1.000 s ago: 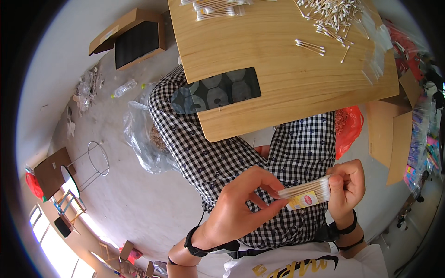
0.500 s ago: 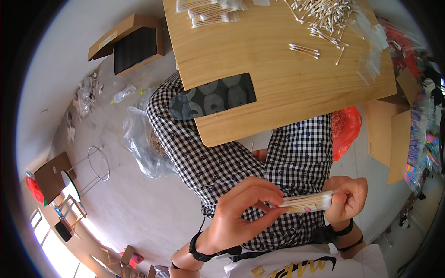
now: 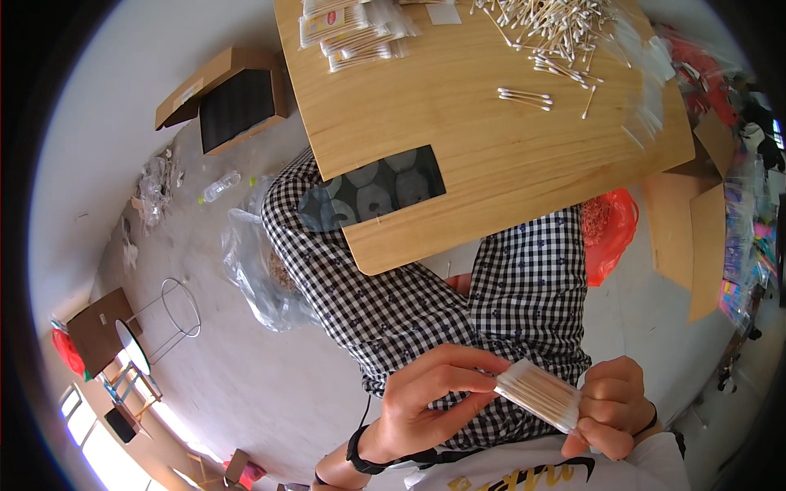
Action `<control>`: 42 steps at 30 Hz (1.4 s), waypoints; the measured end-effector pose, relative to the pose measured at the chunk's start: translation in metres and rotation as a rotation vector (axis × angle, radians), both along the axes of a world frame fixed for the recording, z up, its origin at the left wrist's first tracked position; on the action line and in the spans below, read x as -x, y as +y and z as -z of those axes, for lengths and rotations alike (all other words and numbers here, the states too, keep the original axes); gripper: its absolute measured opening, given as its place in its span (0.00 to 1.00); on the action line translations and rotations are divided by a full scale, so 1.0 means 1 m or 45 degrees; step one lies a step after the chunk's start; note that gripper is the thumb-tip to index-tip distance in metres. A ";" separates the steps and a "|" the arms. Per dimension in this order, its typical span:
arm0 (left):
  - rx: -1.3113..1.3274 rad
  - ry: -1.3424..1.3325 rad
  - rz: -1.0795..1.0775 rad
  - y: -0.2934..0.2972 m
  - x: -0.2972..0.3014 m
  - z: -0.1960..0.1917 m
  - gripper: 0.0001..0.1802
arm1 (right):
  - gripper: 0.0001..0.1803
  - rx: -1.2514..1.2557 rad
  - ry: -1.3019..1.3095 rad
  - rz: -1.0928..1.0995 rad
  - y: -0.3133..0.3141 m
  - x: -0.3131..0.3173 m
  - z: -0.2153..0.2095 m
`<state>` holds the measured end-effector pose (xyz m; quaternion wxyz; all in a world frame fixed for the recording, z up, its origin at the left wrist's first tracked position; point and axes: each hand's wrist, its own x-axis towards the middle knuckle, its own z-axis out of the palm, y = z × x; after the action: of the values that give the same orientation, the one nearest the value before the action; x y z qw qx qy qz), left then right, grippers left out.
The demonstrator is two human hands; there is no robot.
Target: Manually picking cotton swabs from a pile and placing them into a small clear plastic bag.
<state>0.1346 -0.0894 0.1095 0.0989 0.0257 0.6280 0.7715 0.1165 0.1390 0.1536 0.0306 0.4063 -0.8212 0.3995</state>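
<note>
A small clear bag of cotton swabs [image 3: 539, 394] is stretched between my two hands above my lap, tilted down to the right. My left hand [image 3: 438, 401] pinches its upper left corner between thumb and fingers. At the other end, the curled fingers of my right hand [image 3: 610, 407] grip the bag's right edge. The swabs inside lie side by side, their sticks facing up. Beyond my knees, the wooden table [image 3: 491, 188] carries a loose heap of cotton swabs [image 3: 557, 24] and a stack of filled swab bags [image 3: 352, 33].
Several loose swabs [image 3: 526, 99] and clear empty bags [image 3: 647, 106] lie on the table's right half. A red plastic bag [image 3: 606, 237] and an open carton [image 3: 679, 237] stand on the right floor. To the left are a clear plastic sack [image 3: 262, 270] and another carton [image 3: 237, 102].
The swab bag has turned from nearly level to slanting down right, and now shows its stick side instead of the printed label. My right hand has moved lower.
</note>
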 end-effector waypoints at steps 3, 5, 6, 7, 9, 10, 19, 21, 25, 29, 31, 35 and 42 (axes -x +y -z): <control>0.038 0.030 -0.019 0.001 0.000 0.001 0.12 | 0.17 -0.012 -0.054 -0.055 0.000 0.001 -0.005; 0.046 0.045 -0.022 0.001 -0.002 0.002 0.12 | 0.17 -0.014 -0.088 -0.079 -0.001 0.002 -0.005; 0.062 0.083 -0.034 0.000 -0.003 0.003 0.11 | 0.18 0.036 -0.091 -0.064 -0.002 0.002 -0.003; 0.078 0.119 -0.047 0.000 -0.003 0.004 0.11 | 0.18 0.087 -0.095 -0.052 -0.003 0.003 0.001; 0.178 0.201 -0.058 0.000 -0.002 0.003 0.11 | 0.18 0.242 -0.203 -0.014 -0.003 0.009 0.011; 0.274 0.285 -0.072 0.000 -0.001 0.002 0.11 | 0.18 0.393 -0.309 0.022 -0.003 0.011 0.014; 0.531 0.414 -0.035 0.002 0.003 -0.004 0.12 | 0.14 0.794 -0.677 0.592 -0.020 -0.010 0.029; 0.452 0.354 -0.012 0.000 0.004 -0.001 0.12 | 0.14 0.819 -0.725 0.696 -0.020 -0.008 0.029; 0.210 0.076 0.011 -0.003 0.003 0.001 0.11 | 0.13 0.740 -1.034 0.743 -0.018 0.000 0.033; 0.194 -0.037 0.049 -0.005 0.004 -0.003 0.11 | 0.12 0.694 -1.193 0.869 -0.022 0.006 0.033; 0.261 0.024 0.013 -0.004 0.006 -0.003 0.09 | 0.12 0.665 -1.221 0.891 -0.022 0.008 0.032; 0.290 0.097 0.031 -0.004 0.008 0.000 0.10 | 0.12 0.623 -1.137 0.915 -0.022 0.008 0.032; -0.038 -0.375 -0.118 0.014 -0.004 0.000 0.14 | 0.13 0.575 -0.628 0.848 -0.021 0.001 0.036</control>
<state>0.1390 -0.0758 0.1098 0.1539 -0.1152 0.5957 0.7799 0.1159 0.1184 0.1174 0.0488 -0.0031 -0.7821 0.6213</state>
